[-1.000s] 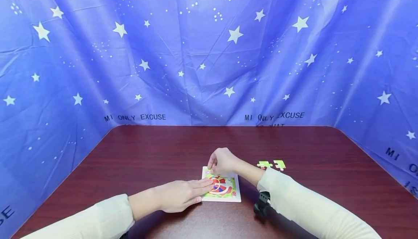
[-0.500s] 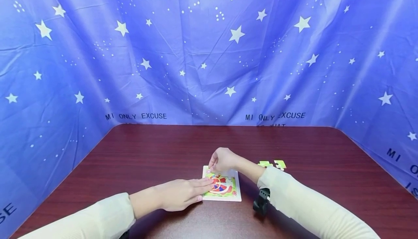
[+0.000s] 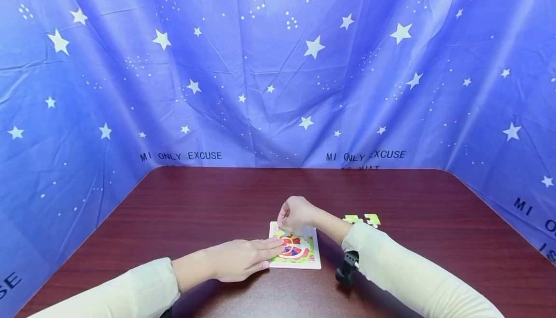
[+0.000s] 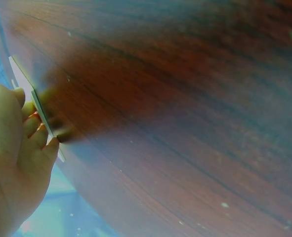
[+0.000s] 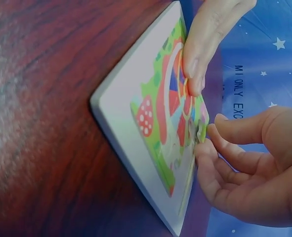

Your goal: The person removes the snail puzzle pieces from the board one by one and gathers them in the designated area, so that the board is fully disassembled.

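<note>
A small jigsaw puzzle in a white tray (image 3: 317,255) lies on the table, its picture red, green and blue with a wheel shape. My left hand (image 3: 239,261) rests its straight fingers on the left part of the picture. Over the tray's far left corner, my right hand (image 3: 297,212) pinches a green and pink puzzle piece (image 5: 202,129) between thumb and fingers. In the right wrist view this piece is tilted at the picture's edge. A pale bare patch shows in the picture's far right part. The left wrist view shows my left fingers (image 4: 39,136) at the tray's edge.
Two loose yellow-green puzzle pieces, a left one (image 3: 351,218) and a right one (image 3: 372,219), lie right of the tray, close behind my right sleeve (image 3: 378,248). A blue star-printed curtain (image 3: 260,67) encloses the dark red wooden table (image 3: 208,202) at the back and sides.
My right forearm has shifted slightly and its sleeve covers more of the loose pieces. The right fingertips have adjusted a little at the same corner. My left hand stays in place.
</note>
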Available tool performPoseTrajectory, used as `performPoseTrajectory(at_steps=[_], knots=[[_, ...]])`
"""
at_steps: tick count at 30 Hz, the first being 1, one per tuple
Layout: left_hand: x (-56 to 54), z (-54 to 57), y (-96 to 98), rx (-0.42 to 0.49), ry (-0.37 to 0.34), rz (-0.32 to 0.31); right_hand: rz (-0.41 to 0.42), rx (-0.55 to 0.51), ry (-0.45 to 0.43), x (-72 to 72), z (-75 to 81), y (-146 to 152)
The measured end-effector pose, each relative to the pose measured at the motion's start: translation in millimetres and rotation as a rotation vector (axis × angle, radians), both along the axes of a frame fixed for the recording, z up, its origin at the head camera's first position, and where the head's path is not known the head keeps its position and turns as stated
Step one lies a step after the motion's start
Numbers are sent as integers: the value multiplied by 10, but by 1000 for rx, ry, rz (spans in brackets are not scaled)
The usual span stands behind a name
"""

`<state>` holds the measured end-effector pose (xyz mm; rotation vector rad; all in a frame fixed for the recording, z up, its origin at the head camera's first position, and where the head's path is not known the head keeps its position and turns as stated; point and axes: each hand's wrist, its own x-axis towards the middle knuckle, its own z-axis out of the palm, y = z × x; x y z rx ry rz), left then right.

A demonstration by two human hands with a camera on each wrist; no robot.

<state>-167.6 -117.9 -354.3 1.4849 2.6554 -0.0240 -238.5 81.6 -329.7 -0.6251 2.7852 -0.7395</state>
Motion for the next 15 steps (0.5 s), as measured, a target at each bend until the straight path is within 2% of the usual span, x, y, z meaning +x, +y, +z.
performPoseTrajectory(at_steps=[11, 15], knots=[[7, 16, 4, 1, -13, 3, -23, -83, -31, -8, -38, 29], [3, 16, 8, 1, -18, 4, -15, -99, -12, -6, -44, 42]])
